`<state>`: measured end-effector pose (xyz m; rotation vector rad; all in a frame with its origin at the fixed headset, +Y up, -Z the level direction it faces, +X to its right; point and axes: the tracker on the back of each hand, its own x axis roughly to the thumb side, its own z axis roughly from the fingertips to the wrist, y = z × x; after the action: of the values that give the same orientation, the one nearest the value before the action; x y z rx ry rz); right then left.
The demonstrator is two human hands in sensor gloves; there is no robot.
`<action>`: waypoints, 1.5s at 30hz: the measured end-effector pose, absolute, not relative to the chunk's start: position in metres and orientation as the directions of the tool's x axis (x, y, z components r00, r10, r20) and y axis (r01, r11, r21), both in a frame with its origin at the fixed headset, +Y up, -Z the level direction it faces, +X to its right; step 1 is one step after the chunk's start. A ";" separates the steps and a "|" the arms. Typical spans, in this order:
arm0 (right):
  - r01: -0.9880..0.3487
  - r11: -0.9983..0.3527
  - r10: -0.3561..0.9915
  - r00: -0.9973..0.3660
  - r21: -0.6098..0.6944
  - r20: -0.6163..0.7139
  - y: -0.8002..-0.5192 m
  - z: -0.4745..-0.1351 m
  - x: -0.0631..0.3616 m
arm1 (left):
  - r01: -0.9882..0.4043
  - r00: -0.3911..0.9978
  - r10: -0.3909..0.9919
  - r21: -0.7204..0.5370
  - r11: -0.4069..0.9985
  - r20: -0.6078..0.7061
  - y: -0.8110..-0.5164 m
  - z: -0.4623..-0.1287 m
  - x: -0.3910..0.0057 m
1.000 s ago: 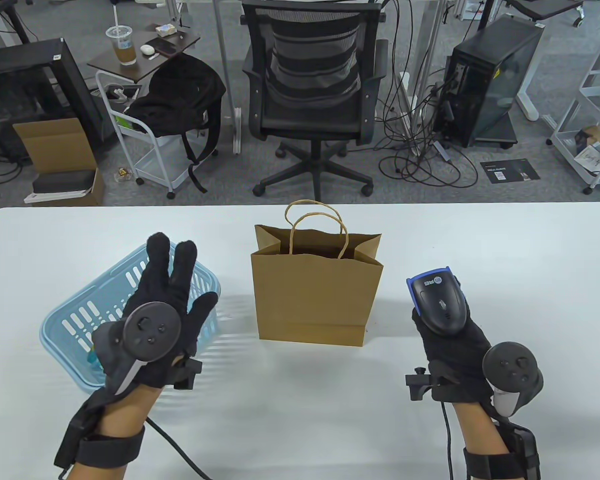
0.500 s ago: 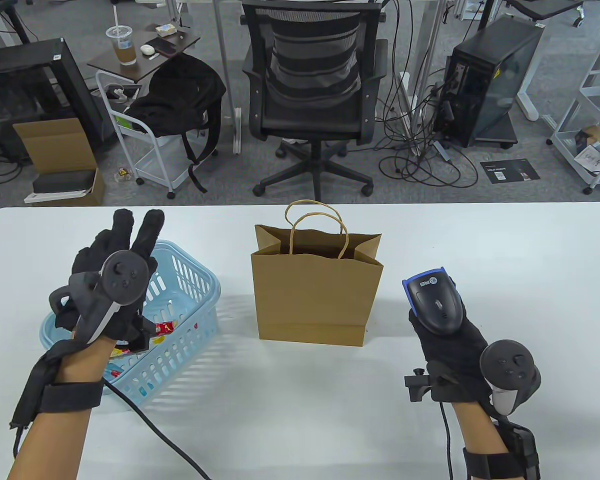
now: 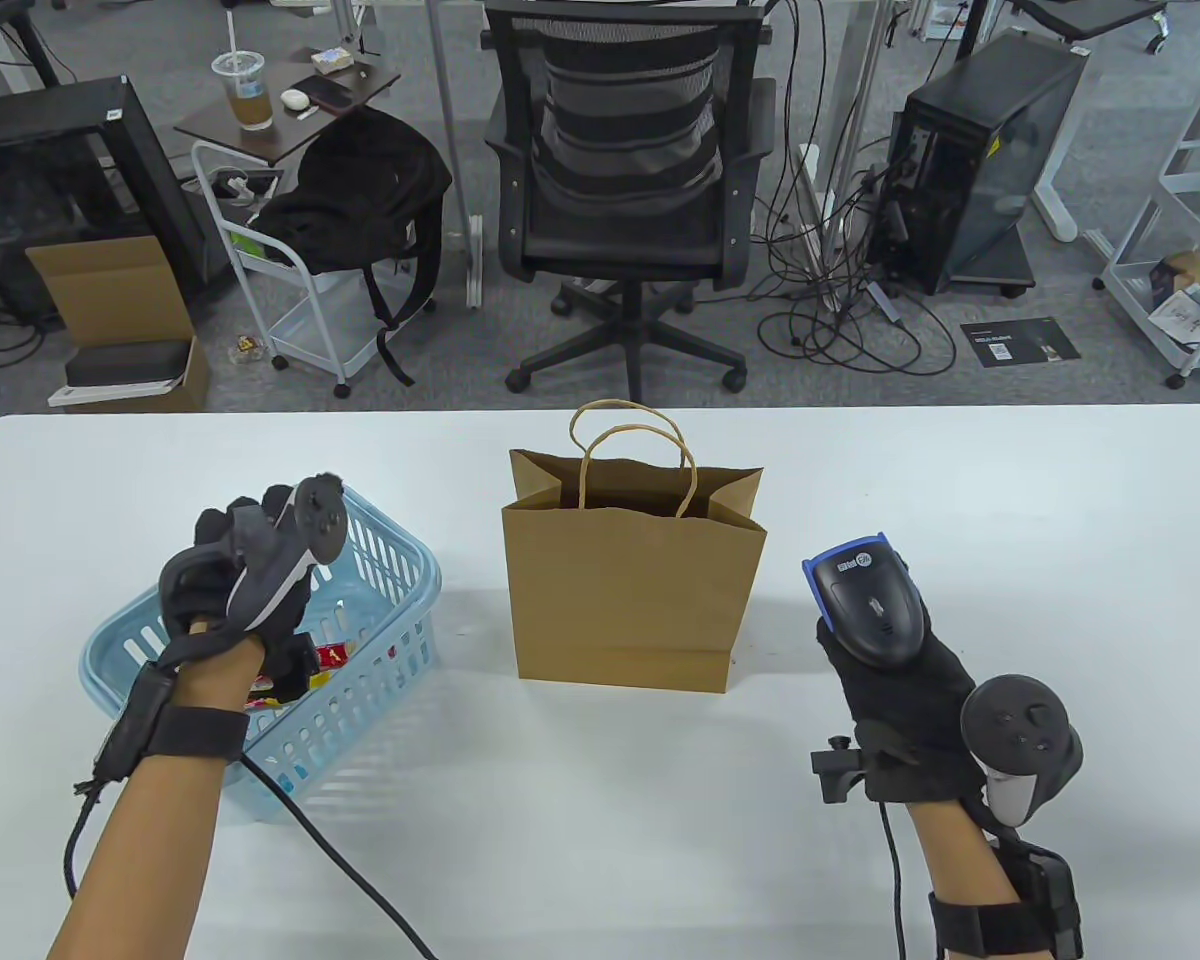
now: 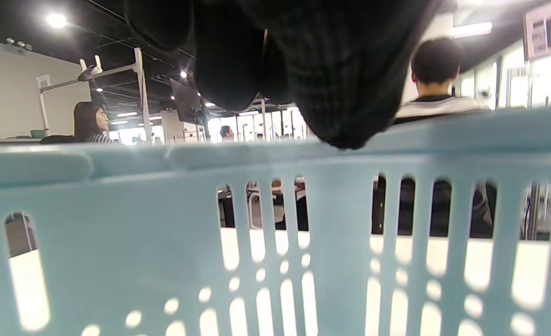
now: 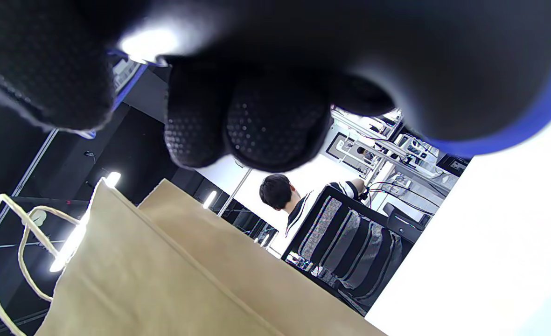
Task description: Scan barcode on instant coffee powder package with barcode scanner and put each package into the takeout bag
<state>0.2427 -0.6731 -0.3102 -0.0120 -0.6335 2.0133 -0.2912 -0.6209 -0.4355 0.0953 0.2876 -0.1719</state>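
Note:
My left hand (image 3: 222,545) dips over the far end of the light blue basket (image 3: 415,585), its fingers pointing down and hidden behind the tracker. In the left wrist view its gloved fingertips (image 4: 340,93) hang bunched just above the basket wall (image 4: 163,252), with no package seen between them. Red and coloured coffee packages (image 3: 330,657) lie on the basket floor. My right hand (image 3: 900,690) grips the black and blue barcode scanner (image 3: 870,605), held above the table to the right of the brown paper takeout bag (image 3: 630,590), which stands open and upright. The bag (image 5: 186,280) fills the lower left of the right wrist view.
The white table (image 3: 600,820) runs to its far edge behind the bag. A black cable (image 3: 330,860) trails from my left wrist across the table. An office chair (image 3: 625,190) stands beyond the table. People sit in the background (image 4: 436,74).
My left hand has swung from above the basket's near side to its far end and tipped down into it. The right hand and scanner have barely moved.

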 end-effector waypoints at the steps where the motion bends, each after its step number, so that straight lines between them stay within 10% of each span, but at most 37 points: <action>1: -0.816 -0.379 0.821 -0.514 -0.437 0.248 -0.673 -0.310 0.242 | 0.206 0.939 -0.191 0.023 0.978 -0.285 -0.628 -0.439 -0.290; 25: -0.810 -0.404 0.815 -0.530 -0.426 0.234 -0.675 -0.313 0.241 | 0.156 0.885 -0.378 -0.592 0.791 -0.272 -0.714 -0.477 -0.301; 45: -0.800 -0.431 0.806 -0.549 -0.417 0.222 -0.677 -0.315 0.238 | 0.231 0.861 -0.450 -0.608 0.760 -0.236 -0.716 -0.480 -0.294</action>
<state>0.2383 -0.6772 -0.3150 -0.0134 -0.5955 2.0685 -0.2940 -0.7157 -0.4804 -0.6022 0.3854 -0.3810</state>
